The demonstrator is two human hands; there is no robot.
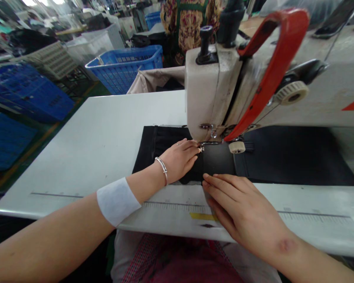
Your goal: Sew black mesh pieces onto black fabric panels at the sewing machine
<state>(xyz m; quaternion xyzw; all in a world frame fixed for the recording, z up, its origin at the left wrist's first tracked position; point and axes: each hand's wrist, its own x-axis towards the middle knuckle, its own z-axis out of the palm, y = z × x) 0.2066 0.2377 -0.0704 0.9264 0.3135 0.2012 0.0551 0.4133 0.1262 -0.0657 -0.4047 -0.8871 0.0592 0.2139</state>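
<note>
A long strip of black fabric (283, 157) lies across the white sewing table, under the head of a sewing machine (206, 94). My left hand (179, 159), with a silver bangle at the wrist, rests flat on the fabric, its outstretched fingertips close beside the presser foot (202, 148). At the near edge of the fabric is my right hand (236, 200), fingers extended and together, the fingertips touching that edge. The needle's tip is too small to make out. Neither hand grasps anything.
A printed ruler scale (171, 206) runs along the front of the table (106, 137). Behind stand a blue plastic basket (126, 65) and a beige cloth-lined bin (165, 76). A person in a floral top (191, 23) is beyond. More blue crates (29, 92) stand at left.
</note>
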